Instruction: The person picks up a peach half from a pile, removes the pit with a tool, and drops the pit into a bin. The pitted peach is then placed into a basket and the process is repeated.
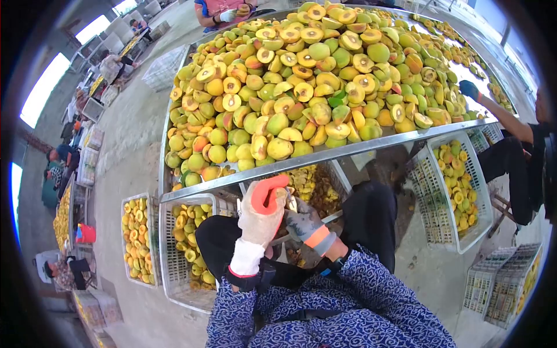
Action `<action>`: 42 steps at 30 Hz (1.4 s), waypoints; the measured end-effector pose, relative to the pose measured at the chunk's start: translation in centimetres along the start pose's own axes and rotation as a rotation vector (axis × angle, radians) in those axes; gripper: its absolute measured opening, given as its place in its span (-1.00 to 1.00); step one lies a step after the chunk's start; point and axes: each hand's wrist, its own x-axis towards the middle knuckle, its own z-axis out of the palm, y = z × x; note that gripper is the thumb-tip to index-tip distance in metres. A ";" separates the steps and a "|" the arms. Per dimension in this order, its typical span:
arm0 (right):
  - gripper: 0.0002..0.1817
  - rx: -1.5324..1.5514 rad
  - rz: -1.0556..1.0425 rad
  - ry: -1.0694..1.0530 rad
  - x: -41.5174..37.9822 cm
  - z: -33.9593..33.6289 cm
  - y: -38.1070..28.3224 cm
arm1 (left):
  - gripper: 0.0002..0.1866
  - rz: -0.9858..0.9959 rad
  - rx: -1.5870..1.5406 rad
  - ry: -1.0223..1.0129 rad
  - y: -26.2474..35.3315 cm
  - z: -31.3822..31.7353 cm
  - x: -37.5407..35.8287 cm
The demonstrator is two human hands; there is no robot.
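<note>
My left hand (262,210), in a white glove with an orange palm, is closed with its fingers curled over. What it holds is hidden. My right hand (306,225), in a grey glove with an orange band, is closed close beside it. A small shiny tool (292,203) shows at the right fingertips; its full shape is hidden. Both hands are over my lap, just short of the metal table's front rim (325,155). Beyond the rim lies a big heap of halved yellow peaches (278,123), many with cut faces up.
Crates of peach halves stand at left (138,240), by my knee (194,249) and at right (455,185). Under the table is a bin of yellow scraps (313,188). A co-worker's gloved hand (470,90) reaches onto the table at right; another person (223,13) works across it.
</note>
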 end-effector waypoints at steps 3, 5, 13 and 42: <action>-0.69 -0.042 -0.215 0.061 0.0 0.1 1.0 | -0.75 0.058 0.083 0.028 0.8 0.2 0.2; -0.70 -0.142 -0.201 0.176 0.6 0.0 2.4 | -0.78 0.095 0.129 0.048 0.5 0.4 0.0; -0.67 -0.369 -0.220 0.486 1.0 -0.3 2.1 | -0.76 -0.150 -0.389 0.124 -2.3 1.5 -2.1; -0.73 -0.917 -0.339 0.326 -0.7 -0.3 1.0 | -0.77 -0.096 -0.286 0.079 -2.7 2.9 -0.7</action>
